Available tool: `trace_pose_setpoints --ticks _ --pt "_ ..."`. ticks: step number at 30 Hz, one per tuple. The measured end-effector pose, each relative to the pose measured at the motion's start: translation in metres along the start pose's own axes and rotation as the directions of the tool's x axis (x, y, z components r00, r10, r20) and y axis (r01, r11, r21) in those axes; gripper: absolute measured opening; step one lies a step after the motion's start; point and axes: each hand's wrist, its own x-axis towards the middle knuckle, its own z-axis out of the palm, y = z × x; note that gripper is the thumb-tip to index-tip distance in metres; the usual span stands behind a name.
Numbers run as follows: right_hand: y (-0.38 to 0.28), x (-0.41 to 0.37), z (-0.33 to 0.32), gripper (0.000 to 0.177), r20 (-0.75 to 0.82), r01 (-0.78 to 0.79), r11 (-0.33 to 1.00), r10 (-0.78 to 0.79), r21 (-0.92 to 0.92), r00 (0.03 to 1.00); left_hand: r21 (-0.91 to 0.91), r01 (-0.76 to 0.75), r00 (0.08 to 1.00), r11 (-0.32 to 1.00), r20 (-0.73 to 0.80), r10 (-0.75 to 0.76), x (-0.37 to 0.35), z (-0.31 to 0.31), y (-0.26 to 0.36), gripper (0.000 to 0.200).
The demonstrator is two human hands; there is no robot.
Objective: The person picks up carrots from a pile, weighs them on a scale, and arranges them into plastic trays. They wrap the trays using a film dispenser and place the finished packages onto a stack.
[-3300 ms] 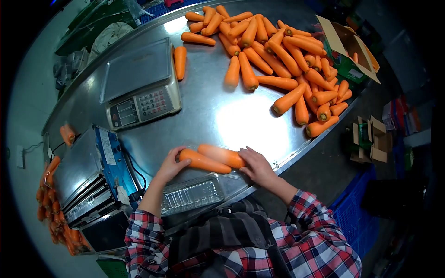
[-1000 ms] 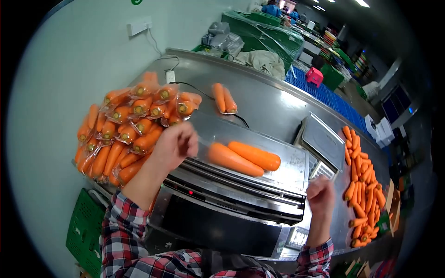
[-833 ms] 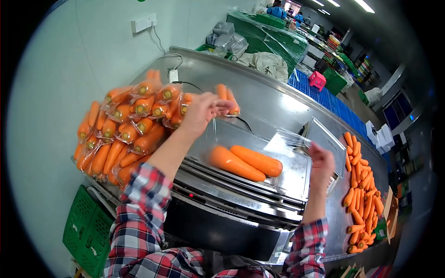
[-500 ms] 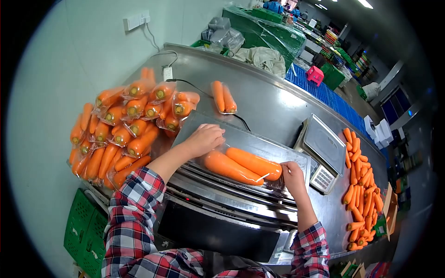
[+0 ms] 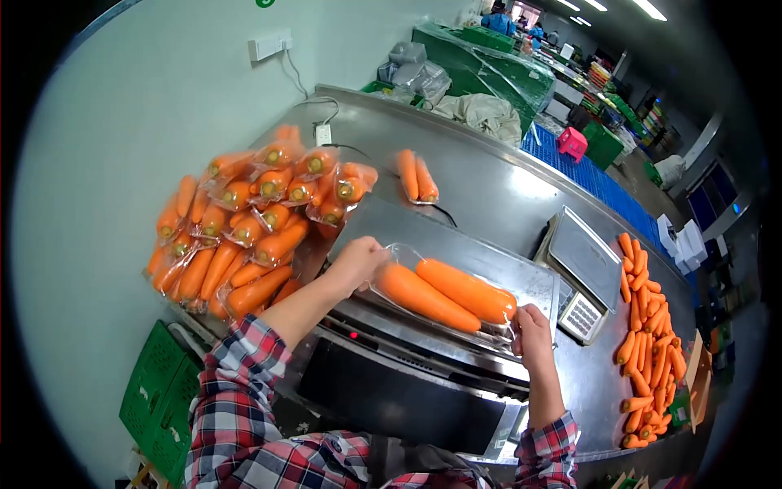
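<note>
Two large carrots [image 5: 432, 297] lie side by side in a clear plastic bag [image 5: 401, 248]. My left hand [image 5: 357, 265] has its fingers closed on the left end of this bag. At the other end, my right hand [image 5: 533, 330] pinches the plastic next to the carrot tips. The bag is held over a metal-topped machine [image 5: 391, 216] with a dark front panel and a lit red light. Left of my left hand is a heap of bagged carrots [image 5: 244, 232]. Another bagged pair of carrots [image 5: 418, 176] lies behind the machine.
To the right stands a weighing scale [image 5: 582, 261] with a keypad. Beyond it, loose carrots [image 5: 648, 350] are piled along the steel table [image 5: 489, 175]. A power strip [image 5: 323, 134] and black cable lie at the back. Green crates [image 5: 159, 399] stand below on the left.
My left hand has gone from lying flat by the bag to gripping its left end. The bag's left edge is now raised. The head view has shifted slightly.
</note>
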Motion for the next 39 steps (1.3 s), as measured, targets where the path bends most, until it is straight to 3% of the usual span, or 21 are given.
trace_pose_setpoints --ticks 4,8,10,11,12,15,16,19,21,22,24,25,26,28,30,32,33,34,36,38,39 --pt "0.007 -0.075 -0.006 0.023 0.142 -0.036 0.996 0.048 -0.084 0.989 0.136 0.049 0.999 0.989 0.004 -0.050 -0.077 -0.012 -0.004 0.021" --pt "0.048 -0.117 -0.008 0.023 0.279 -0.287 0.940 0.331 -0.185 0.902 0.266 0.133 0.989 0.955 0.029 -0.146 -0.129 -0.035 -0.054 0.028" --pt "0.064 -0.126 0.003 0.024 0.246 -0.222 0.893 0.334 -0.391 0.910 0.419 0.235 0.971 0.877 -0.131 -0.198 -0.144 -0.039 -0.090 0.029" --pt "0.087 -0.125 0.009 0.022 0.219 0.050 0.880 0.062 -0.473 0.974 0.295 0.236 0.964 0.926 -0.188 -0.186 -0.160 -0.038 -0.104 0.031" --pt "0.113 -0.130 0.014 0.020 0.076 0.213 0.868 -0.200 -0.449 0.977 0.190 0.247 0.956 0.950 -0.207 -0.208 -0.176 -0.032 -0.120 0.032" --pt "0.105 -0.134 0.016 0.019 -0.057 0.137 0.934 -0.165 -0.331 0.985 -0.271 0.394 0.874 0.878 -0.185 -0.449 -0.224 -0.028 -0.150 0.032" --pt "0.108 -0.133 0.018 0.016 -0.068 0.157 0.941 -0.186 -0.299 0.980 -0.349 0.545 0.827 0.762 0.073 -0.558 -0.243 -0.048 -0.179 0.032" --pt "0.126 -0.127 0.039 0.012 -0.010 0.229 0.947 -0.237 -0.224 0.971 -0.320 0.676 0.730 0.664 0.167 -0.663 -0.261 -0.039 -0.172 0.040" --pt "0.106 -0.131 0.040 0.009 0.184 0.222 0.956 -0.187 -0.194 0.965 -0.206 0.658 0.747 0.724 0.302 -0.593 -0.255 -0.047 -0.148 0.039" --pt "0.089 -0.120 0.022 0.007 0.049 0.348 0.912 -0.346 -0.216 0.937 -0.154 0.638 0.745 0.754 0.372 -0.554 -0.252 -0.049 -0.136 0.039" --pt "0.060 -0.097 -0.007 0.005 -0.103 0.122 0.930 -0.091 0.347 0.991 -0.133 0.491 0.810 0.861 0.435 -0.395 -0.249 -0.045 -0.113 0.043" --pt "0.060 -0.090 -0.011 0.006 0.036 0.176 0.870 -0.217 0.460 0.976 -0.138 0.429 0.803 0.893 0.512 -0.307 -0.244 -0.043 -0.107 0.046" --pt "0.059 -0.085 -0.007 0.007 0.174 0.124 0.862 -0.237 0.492 0.956 -0.151 0.362 0.785 0.920 0.582 -0.213 -0.237 -0.042 -0.102 0.049" --pt "0.058 -0.089 0.021 0.011 0.486 0.042 0.972 -0.152 0.230 0.860 0.091 0.370 0.687 0.925 0.643 -0.338 -0.218 -0.037 -0.089 0.053" --pt "0.046 -0.125 0.047 0.021 0.848 -0.043 0.989 -0.098 0.141 0.521 0.249 0.369 0.605 0.895 0.667 -0.435 -0.202 -0.033 -0.075 0.049" --pt "0.076 -0.144 0.061 0.041 0.942 -0.144 0.962 -0.185 0.231 0.279 0.204 -0.066 0.647 0.977 0.754 -0.113 -0.176 -0.053 -0.058 0.033" --pt "0.086 -0.149 0.062 0.042 0.962 -0.215 0.949 -0.188 0.230 0.199 0.200 -0.010 0.816 0.980 0.568 -0.108 -0.167 -0.056 -0.039 0.023" --pt "0.087 -0.152 0.060 0.043 0.971 -0.242 0.948 -0.172 0.209 0.165 0.187 0.035 0.933 0.982 0.347 -0.099 -0.161 -0.051 -0.020 0.015" --pt "0.087 -0.152 0.056 0.046 0.980 -0.265 0.952 -0.115 0.156 0.164 -0.010 -0.070 0.973 0.998 0.222 0.070 -0.154 0.003 -0.005 0.007" --pt "0.083 -0.150 0.053 0.048 0.975 -0.256 0.957 -0.080 0.133 0.209 0.302 -0.120 0.945 0.946 0.326 0.016 -0.168 0.066 -0.003 0.005" --pt "0.080 -0.148 0.052 0.050 0.967 -0.239 0.962 -0.069 0.130 0.246 -0.013 0.004 0.795 1.000 0.606 0.005 -0.166 0.075 -0.029 0.003"
